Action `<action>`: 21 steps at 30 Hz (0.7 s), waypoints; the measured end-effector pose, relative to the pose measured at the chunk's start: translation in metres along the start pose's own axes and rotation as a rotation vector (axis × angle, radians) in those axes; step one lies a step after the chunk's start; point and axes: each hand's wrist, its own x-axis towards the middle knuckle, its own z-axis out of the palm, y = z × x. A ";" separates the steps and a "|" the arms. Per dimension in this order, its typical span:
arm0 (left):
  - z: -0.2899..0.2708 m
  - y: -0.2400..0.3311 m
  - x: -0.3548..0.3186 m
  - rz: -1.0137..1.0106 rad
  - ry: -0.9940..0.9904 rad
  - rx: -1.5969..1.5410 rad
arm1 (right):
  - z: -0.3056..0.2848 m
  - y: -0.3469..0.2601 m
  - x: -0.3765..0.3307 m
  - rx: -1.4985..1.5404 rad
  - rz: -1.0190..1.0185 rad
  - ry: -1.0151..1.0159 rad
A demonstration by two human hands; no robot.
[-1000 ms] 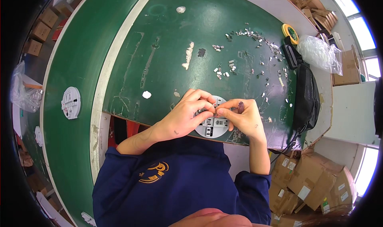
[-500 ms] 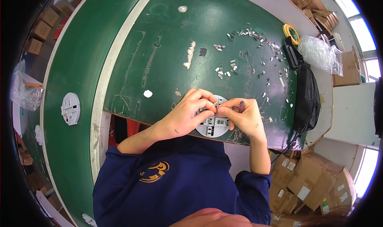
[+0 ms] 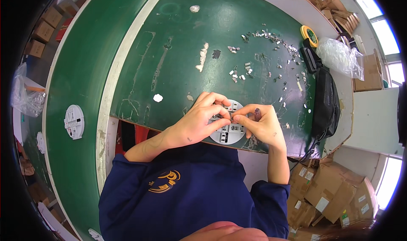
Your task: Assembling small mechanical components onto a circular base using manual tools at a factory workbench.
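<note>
A round light-grey plastic disc (image 3: 224,138) with raised blocks and dark slots lies at the near edge of the green table, partly covered by my hands. My left hand (image 3: 203,117) reaches over its left side, thumb and forefinger pinched together. Close against those fingertips, my right hand (image 3: 263,124) pinches above the right half of the disc. Whatever sits between the fingertips is too small and hidden to name. A dark brownish rounded end (image 3: 257,113) sticks up at the fingers of my right hand; its kind is unclear.
Small metal and dark parts (image 3: 292,50) lie scattered over the table's right half. A black bag (image 3: 327,101), yellow tape roll (image 3: 309,35) and clear plastic bag (image 3: 337,54) line the right edge. Leftward, another round grey piece (image 3: 74,121) lies on a green strip (image 3: 85,71).
The round piece on the left strip has shifted slightly toward me. Both hands stay pinched together over the disc, which has moved slightly right with little other change.
</note>
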 end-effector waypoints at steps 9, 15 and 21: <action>-0.005 -0.003 -0.002 0.062 -0.003 0.022 | 0.003 -0.001 -0.002 -0.349 -0.298 0.045; -0.002 -0.008 -0.004 0.135 0.110 0.026 | 0.016 0.011 0.000 -0.490 -0.597 0.152; -0.001 -0.010 -0.005 0.210 0.147 0.120 | 0.023 0.012 -0.004 -0.686 -0.681 0.172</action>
